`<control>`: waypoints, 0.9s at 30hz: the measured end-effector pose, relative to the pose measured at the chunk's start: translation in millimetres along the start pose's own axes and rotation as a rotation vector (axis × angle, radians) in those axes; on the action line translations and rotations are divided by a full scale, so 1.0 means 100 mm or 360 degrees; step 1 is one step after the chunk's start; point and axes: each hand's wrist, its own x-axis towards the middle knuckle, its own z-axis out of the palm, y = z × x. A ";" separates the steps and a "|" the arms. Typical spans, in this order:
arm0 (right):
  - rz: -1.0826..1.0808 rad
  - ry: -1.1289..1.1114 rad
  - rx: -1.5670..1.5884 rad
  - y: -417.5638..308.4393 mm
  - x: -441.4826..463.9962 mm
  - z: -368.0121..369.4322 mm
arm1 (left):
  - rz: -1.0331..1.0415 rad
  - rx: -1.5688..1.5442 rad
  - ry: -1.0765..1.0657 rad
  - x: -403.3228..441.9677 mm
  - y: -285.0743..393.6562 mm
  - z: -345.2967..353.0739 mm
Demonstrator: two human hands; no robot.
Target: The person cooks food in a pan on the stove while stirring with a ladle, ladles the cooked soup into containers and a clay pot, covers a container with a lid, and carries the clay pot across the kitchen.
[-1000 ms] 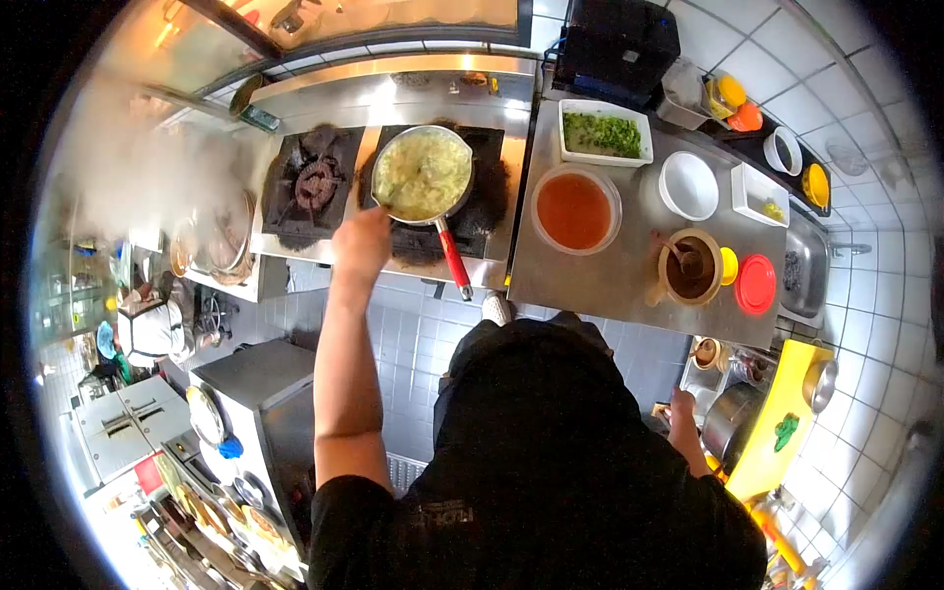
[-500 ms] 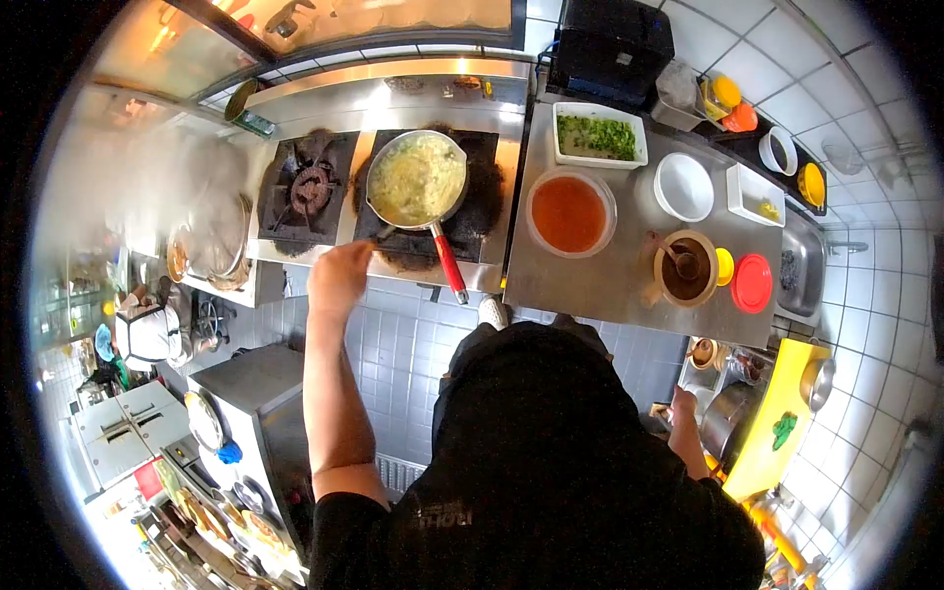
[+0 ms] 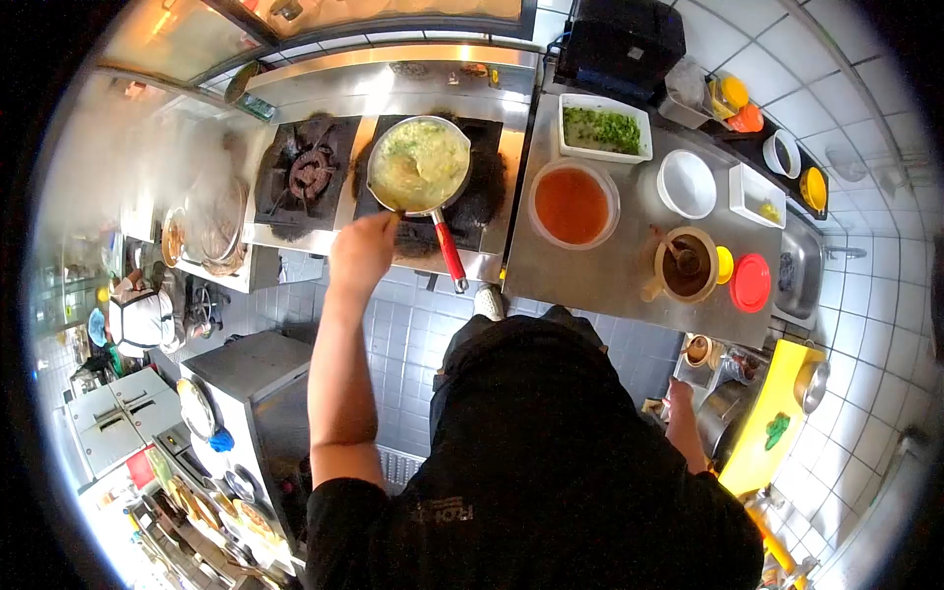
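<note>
Steam [image 3: 138, 167] clouds the kitchen at nine o'clock of the stove [image 3: 482, 265]. At the stove's front edge is the left hand [image 3: 362, 248]; whether it pinches a utensil, I cannot tell. Small, even strokes kept inside the rim would probably suit the loose, pale food [image 3: 418, 165]. Its pan [image 3: 459, 193] lies just beside that hand, at one o'clock, the red handle [image 3: 447, 248] at three. Well apart, at four, the right hand [image 3: 678, 395] is near a pot [image 3: 723, 415], its grip unclear.

Red pan handle [image 3: 448, 252] (contents [image 3: 421, 162] yellowish)
</note>
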 end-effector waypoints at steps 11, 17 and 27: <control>-0.0843 -0.0028 -0.1734 -0.04 0.08 -0.07 | 0.0219 -0.0195 0.0082 -0.12 -0.63 0.16; -0.1198 0.0132 -0.2388 -0.08 0.15 -0.05 | -0.0035 0.0033 0.0044 0.01 0.12 -0.02; -0.1355 -0.0109 -0.0981 0.51 1.54 -0.07 | -0.0005 -0.0043 -0.0015 -0.14 -0.05 -0.06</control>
